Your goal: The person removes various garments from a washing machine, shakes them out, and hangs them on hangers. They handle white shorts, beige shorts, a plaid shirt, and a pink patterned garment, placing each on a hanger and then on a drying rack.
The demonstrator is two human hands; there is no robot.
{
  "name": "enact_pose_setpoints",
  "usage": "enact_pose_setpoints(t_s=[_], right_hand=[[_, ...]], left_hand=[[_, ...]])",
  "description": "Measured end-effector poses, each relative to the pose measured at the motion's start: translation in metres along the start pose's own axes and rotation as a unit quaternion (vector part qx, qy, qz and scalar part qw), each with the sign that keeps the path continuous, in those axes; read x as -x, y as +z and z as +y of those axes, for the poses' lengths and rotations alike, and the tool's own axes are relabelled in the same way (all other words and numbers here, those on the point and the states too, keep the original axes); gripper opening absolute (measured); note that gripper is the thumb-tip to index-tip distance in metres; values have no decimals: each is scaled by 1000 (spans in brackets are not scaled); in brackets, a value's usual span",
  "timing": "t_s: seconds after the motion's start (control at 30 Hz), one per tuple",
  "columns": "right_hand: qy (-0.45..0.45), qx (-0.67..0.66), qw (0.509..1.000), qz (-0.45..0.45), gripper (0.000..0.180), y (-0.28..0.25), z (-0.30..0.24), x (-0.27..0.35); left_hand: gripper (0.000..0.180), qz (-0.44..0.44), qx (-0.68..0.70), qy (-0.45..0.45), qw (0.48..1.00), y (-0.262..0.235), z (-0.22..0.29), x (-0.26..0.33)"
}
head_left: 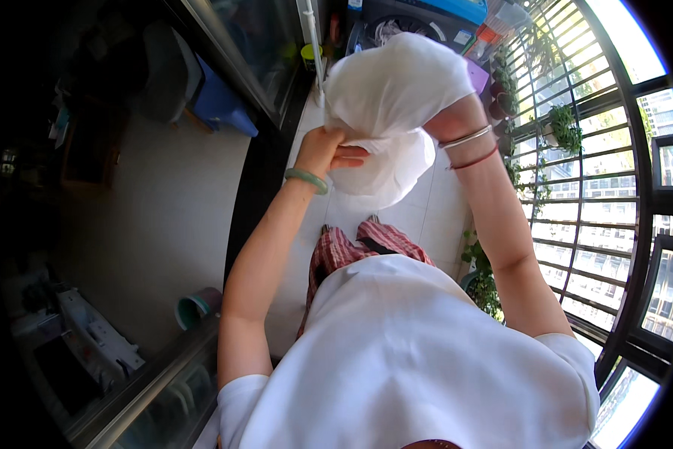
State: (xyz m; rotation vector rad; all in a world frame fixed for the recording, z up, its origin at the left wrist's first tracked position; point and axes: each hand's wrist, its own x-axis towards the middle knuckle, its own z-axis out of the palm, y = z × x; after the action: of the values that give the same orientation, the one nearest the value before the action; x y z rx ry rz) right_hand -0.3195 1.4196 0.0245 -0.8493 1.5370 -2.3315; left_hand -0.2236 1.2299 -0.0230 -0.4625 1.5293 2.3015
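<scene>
A thin white cloth (396, 78) hangs bunched in the air in front of me, its lower fold (385, 176) drooping over the tiled floor. At its left edge my left hand (327, 155), with a green bangle on the wrist, is closed on the fabric between thumb and fingers. My right hand (456, 122) reaches into or behind the cloth from the right, wearing a silver bangle and a red cord. The fabric hides its fingers, so their grip does not show. What kind of item the cloth is, I cannot make out.
A top-loading washing machine (435, 31) stands ahead with laundry in its open drum. Near it are a white pole (314, 45) and a yellow-green container (312, 54). Potted plants (565, 129) line the barred window on the right. A glass sliding door (250, 56) borders the left.
</scene>
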Motion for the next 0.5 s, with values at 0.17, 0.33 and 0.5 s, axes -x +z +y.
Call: enact_pose_setpoints(t_s=[0.17,0.33,0.5], right_hand=[[83,-261,960,-51,35,-6,-29,28],[183,-128,975,6,45,-1,-70,79],[337,-207,918,-30,47,-89,-108,146]], left_hand=[[25,145,342,17,928,-60,-31,-30],[39,267,218,101,933,-171,-36,-45],[35,478,12,72,876,-302,-10,7]])
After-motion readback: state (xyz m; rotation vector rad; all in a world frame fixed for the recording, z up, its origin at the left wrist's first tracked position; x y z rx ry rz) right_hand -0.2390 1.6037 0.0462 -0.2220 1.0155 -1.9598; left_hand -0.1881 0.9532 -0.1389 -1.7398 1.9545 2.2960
